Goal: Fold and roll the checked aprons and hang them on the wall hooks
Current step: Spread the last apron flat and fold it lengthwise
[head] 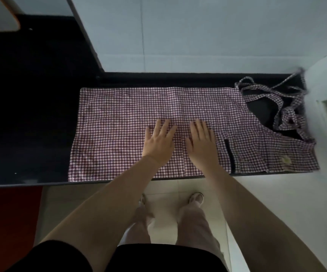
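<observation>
Purple-and-white checked cotton apron [129,122] spread flat on black glossy table [31,114], left hand [159,141] and right hand [201,142] pressed palm-down side by side, grip open, holding nothing, tangled straps [288,99] far right of both.

Likely a home kitchen: dark countertop [41,134], tiled wall [198,36].

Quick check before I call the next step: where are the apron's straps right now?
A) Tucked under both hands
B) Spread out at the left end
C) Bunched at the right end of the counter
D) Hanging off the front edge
C: the straps lie in a loose tangle at the right end of the checked apron, while the left hand and right hand press flat on its middle.
</observation>
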The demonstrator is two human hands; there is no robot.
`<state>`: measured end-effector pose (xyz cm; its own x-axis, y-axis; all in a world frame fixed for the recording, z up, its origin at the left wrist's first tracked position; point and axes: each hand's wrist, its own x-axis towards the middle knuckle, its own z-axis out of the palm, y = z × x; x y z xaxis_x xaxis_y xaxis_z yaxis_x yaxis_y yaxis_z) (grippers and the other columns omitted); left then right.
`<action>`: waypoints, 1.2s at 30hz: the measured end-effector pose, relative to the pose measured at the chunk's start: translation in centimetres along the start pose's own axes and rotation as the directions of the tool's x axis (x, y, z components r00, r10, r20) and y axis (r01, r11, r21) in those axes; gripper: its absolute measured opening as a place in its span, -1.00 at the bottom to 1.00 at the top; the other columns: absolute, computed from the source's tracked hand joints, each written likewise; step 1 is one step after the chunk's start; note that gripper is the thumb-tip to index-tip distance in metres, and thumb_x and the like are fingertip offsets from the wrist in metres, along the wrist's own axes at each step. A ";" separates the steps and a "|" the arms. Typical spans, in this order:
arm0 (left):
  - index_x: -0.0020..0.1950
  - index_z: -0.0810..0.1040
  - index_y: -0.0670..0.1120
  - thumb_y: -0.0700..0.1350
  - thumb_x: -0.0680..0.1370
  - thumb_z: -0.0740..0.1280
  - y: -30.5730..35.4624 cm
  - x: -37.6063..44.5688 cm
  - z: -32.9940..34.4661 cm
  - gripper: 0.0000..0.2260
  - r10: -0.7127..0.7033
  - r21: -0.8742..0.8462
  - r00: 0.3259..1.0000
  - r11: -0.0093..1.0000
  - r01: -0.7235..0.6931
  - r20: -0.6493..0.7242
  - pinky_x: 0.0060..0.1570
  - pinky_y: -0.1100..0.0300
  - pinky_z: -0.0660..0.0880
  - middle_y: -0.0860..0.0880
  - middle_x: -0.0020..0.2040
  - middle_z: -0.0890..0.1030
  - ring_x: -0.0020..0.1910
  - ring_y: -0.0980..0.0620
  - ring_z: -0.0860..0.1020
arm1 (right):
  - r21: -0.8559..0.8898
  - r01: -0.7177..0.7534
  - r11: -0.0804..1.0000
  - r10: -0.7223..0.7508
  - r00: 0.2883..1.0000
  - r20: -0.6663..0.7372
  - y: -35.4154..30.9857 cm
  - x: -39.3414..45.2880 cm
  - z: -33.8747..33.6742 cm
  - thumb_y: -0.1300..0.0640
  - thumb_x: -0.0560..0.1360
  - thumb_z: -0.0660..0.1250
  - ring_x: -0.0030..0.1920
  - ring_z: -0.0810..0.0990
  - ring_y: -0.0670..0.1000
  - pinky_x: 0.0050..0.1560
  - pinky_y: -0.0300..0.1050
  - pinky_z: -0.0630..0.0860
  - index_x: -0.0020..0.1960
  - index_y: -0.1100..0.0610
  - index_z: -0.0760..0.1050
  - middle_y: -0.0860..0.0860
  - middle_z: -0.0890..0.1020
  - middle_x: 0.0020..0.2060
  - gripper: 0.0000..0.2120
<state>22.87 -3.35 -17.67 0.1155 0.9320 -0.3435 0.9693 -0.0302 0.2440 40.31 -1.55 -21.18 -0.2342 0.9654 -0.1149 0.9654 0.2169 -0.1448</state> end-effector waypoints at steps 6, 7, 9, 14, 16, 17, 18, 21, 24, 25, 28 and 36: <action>0.62 -0.17 0.01 0.60 0.38 0.00 6.4 2.8 -0.3 0.01 -0.232 0.137 0.968 0.966 0.217 0.099 0.41 -0.47 -0.02 -0.27 0.60 -0.12 0.54 -0.42 -0.13 | 0.023 -0.082 0.996 0.083 0.996 -0.028 11.7 -2.3 -0.9 -0.21 0.63 -0.04 0.59 0.05 0.15 0.55 0.22 0.06 0.60 0.12 0.12 0.12 0.13 0.59 -0.36; 0.62 -0.18 -0.02 0.62 0.35 -0.03 7.7 3.3 -0.1 0.05 -0.272 0.159 0.958 0.954 0.255 0.096 0.41 -0.47 -0.02 -0.30 0.59 -0.11 0.54 -0.43 -0.13 | 0.036 -0.110 0.993 0.110 0.994 -0.024 13.9 -2.5 -1.3 -0.22 0.63 -0.02 0.59 0.05 0.15 0.54 0.22 0.06 0.60 0.12 0.12 0.12 0.13 0.59 -0.35; 0.62 -0.15 -0.09 0.60 0.38 -0.10 9.1 3.7 0.2 0.04 -0.376 0.153 0.923 0.920 0.362 0.076 0.42 -0.46 -0.03 -0.34 0.59 -0.10 0.54 -0.42 -0.12 | 0.042 -0.130 0.991 0.130 0.991 -0.001 16.4 -3.0 -1.7 -0.22 0.63 -0.03 0.59 0.03 0.13 0.55 0.20 0.06 0.61 0.11 0.08 0.10 0.10 0.60 -0.35; 0.62 -0.16 -0.03 0.44 0.54 -0.08 13.6 5.2 1.7 -0.18 -0.266 0.067 0.964 0.962 0.266 -0.009 0.44 -0.42 -0.04 -0.19 0.62 -0.18 0.56 -0.32 -0.24 | 0.102 -0.083 0.991 0.083 0.997 -0.003 18.4 -1.4 -3.1 -0.14 0.64 -0.08 0.59 0.05 0.11 0.57 0.14 0.01 0.59 0.18 0.13 0.13 0.15 0.58 -0.39; 0.60 -0.27 0.11 0.47 0.51 -0.12 15.0 5.3 2.6 -0.22 -0.171 0.079 0.985 0.983 0.168 0.033 0.43 -0.45 -0.11 -0.12 0.61 -0.28 0.55 -0.32 -0.29 | 0.108 -0.008 0.994 0.011 1.000 -0.029 18.0 -0.5 -3.2 -0.09 0.65 -0.03 0.58 0.08 0.11 0.57 0.13 0.00 0.57 0.18 0.18 0.14 0.20 0.57 -0.43; 0.59 -0.32 0.14 0.50 0.49 -0.14 15.2 5.2 3.0 -0.20 -0.170 0.100 0.984 0.981 0.164 0.060 0.42 -0.46 -0.14 -0.11 0.59 -0.34 0.54 -0.32 -0.32 | 0.105 0.016 0.994 -0.013 0.999 -0.036 18.1 -0.3 -3.2 -0.09 0.65 -0.02 0.58 0.08 0.12 0.57 0.14 0.01 0.58 0.15 0.18 0.14 0.20 0.57 -0.43; 0.57 -0.36 0.15 0.53 0.45 -0.15 15.1 5.1 3.2 -0.16 -0.179 0.118 0.981 0.979 0.169 0.080 0.41 -0.47 -0.17 -0.11 0.58 -0.38 0.53 -0.32 -0.34 | 0.097 0.027 0.995 -0.025 0.999 -0.019 18.7 -0.3 -3.1 -0.11 0.65 -0.04 0.59 0.06 0.11 0.57 0.14 0.00 0.59 0.11 0.16 0.12 0.17 0.58 -0.43; 0.55 -0.41 0.16 0.60 0.37 -0.11 14.5 4.9 3.1 -0.06 -0.179 0.142 0.977 0.977 0.161 0.120 0.41 -0.48 -0.18 -0.09 0.56 -0.43 0.52 -0.32 -0.37 | 0.052 0.028 0.998 -0.030 0.999 0.041 21.3 -0.6 -2.9 -0.15 0.65 -0.11 0.60 -0.07 0.07 0.58 0.12 -0.06 0.62 0.05 0.02 0.06 0.05 0.61 -0.41; 0.56 -0.38 0.16 0.62 0.31 0.09 14.5 5.5 2.1 0.06 -0.179 0.142 0.964 0.978 0.153 0.197 0.40 -0.49 -0.14 -0.07 0.56 -0.42 0.53 -0.32 -0.35 | 0.061 -0.083 0.995 0.080 0.995 0.062 21.0 1.1 -4.2 -0.07 0.66 -0.04 0.60 -0.05 0.14 0.57 0.15 -0.07 0.62 0.10 0.03 0.04 0.08 0.60 -0.43; 0.58 -0.33 0.18 0.59 0.31 0.16 14.7 5.7 1.6 0.07 -0.166 0.111 0.962 0.983 0.145 0.218 0.40 -0.48 -0.13 -0.06 0.58 -0.39 0.54 -0.32 -0.32 | 0.079 -0.147 0.986 0.142 0.988 0.063 20.1 2.1 -4.9 -0.01 0.65 0.03 0.59 -0.01 0.18 0.56 0.17 -0.05 0.60 0.14 0.09 0.07 0.13 0.59 -0.44; 0.60 -0.04 0.17 0.35 0.48 0.29 14.3 5.7 -0.2 -0.18 -0.160 -0.098 0.985 0.981 0.165 0.061 0.45 -0.38 0.02 -0.05 0.63 -0.08 0.59 -0.20 -0.10 | 0.054 -0.151 0.987 0.151 0.988 0.016 16.4 4.6 -7.4 0.11 0.55 0.22 0.55 0.14 0.23 0.54 0.23 0.06 0.49 0.27 0.27 0.21 0.30 0.50 -0.46; 0.61 0.02 0.11 0.14 0.61 0.20 3.2 1.6 -1.4 -0.38 -0.352 -0.099 0.934 0.929 0.356 0.061 0.51 -0.25 0.04 -0.05 0.63 -0.09 0.60 -0.13 -0.15 | 0.110 0.257 0.960 -0.276 0.933 0.231 3.5 6.5 -6.8 0.00 0.60 0.21 0.59 -0.02 0.13 0.54 0.15 0.06 0.59 0.06 0.10 0.07 0.06 0.60 -0.39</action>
<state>25.86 -1.48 -16.14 -0.2199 0.8593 -0.4618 0.9203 0.3398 0.1939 43.00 6.43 -15.77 -0.5113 0.8075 -0.2942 0.8542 0.4400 -0.2769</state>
